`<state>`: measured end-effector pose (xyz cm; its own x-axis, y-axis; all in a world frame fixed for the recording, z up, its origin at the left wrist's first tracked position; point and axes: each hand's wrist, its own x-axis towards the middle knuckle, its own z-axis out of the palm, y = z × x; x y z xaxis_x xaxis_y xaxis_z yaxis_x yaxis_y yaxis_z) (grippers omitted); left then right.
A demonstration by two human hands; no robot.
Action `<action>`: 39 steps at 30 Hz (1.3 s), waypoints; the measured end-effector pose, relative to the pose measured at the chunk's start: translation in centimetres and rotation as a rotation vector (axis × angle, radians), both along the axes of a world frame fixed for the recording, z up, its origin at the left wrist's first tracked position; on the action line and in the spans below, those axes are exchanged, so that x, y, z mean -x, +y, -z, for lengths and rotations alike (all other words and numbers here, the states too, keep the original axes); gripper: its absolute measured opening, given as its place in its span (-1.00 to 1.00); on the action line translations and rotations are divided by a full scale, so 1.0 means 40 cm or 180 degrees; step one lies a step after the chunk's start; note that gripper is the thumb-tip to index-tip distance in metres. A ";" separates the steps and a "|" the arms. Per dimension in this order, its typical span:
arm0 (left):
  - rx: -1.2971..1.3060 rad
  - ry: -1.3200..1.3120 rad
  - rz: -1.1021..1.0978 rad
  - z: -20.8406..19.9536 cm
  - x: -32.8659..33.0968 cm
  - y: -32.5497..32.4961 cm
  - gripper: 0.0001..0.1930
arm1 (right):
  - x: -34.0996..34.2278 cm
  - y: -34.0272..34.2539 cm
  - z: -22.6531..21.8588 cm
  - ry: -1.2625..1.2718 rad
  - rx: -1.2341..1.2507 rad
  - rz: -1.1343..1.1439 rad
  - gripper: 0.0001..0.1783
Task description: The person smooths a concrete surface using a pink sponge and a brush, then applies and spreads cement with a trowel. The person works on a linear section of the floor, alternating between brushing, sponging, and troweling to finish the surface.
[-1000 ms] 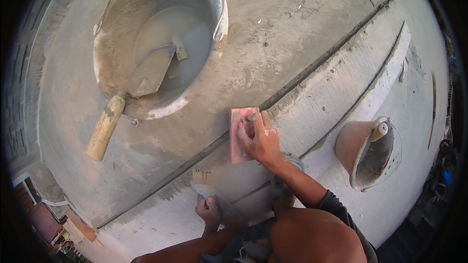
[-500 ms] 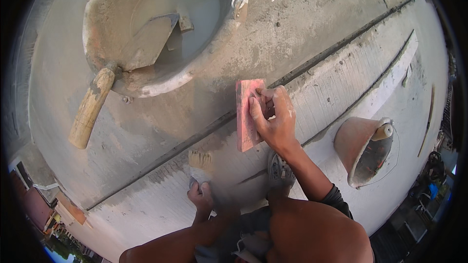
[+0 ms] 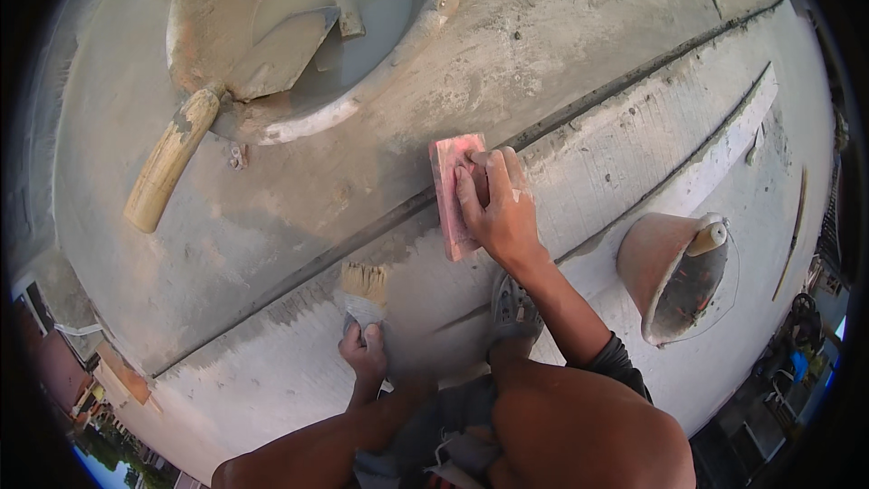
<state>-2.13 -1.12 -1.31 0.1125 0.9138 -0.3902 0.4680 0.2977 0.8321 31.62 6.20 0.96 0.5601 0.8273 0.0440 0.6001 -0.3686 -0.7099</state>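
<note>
My right hand (image 3: pixel 503 208) grips a pinkish-red plastering float (image 3: pixel 450 217) by its back, the block tilted over the dark groove in the concrete. Lower and to the left, my left hand (image 3: pixel 364 350) is closed round a wide brush (image 3: pixel 366 288) with pale bristles pointing away from me. Damp, darker concrete (image 3: pixel 425 281) shows between the brush and the float. Whether the float's face touches the surface cannot be made out.
A large tub (image 3: pixel 312 127) of cloudy water stands at the far left; a trowel (image 3: pixel 172 163) with a wooden handle leans in it. To the right a bucket (image 3: pixel 647 263) lies tipped, a handle showing at its mouth. A long pale strip (image 3: pixel 724 140) lies beyond it.
My right hand has moved the float slightly away and to the left, tilting it. The brush in my left hand has shifted a little away from me.
</note>
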 end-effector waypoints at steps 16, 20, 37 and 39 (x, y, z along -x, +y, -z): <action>0.0467 -0.0142 0.0618 -0.079 -0.039 0.056 -0.73 | -0.025 -0.056 -0.059 0.2673 -0.0977 -0.0945 -0.64; 0.0776 -0.0448 0.1311 -0.154 -0.073 0.122 -0.66 | -0.039 -0.051 -0.071 0.2686 -0.1153 -0.1565 -0.67; 0.1580 -0.1398 0.0188 -0.119 -0.073 0.092 -0.52 | 0.084 -0.110 -0.100 0.2669 -0.0860 -0.1095 -0.66; 0.1657 -0.1476 -0.0062 -0.121 -0.069 0.103 -0.52 | 0.115 -0.155 -0.093 0.2817 -0.0711 -0.1223 -0.65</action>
<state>0.64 2.98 3.52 0.3587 0.6245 -0.6938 0.0895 0.7168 0.6915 27.03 -0.01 4.67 0.1615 0.9833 -0.0838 -0.1297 -0.0631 -0.9895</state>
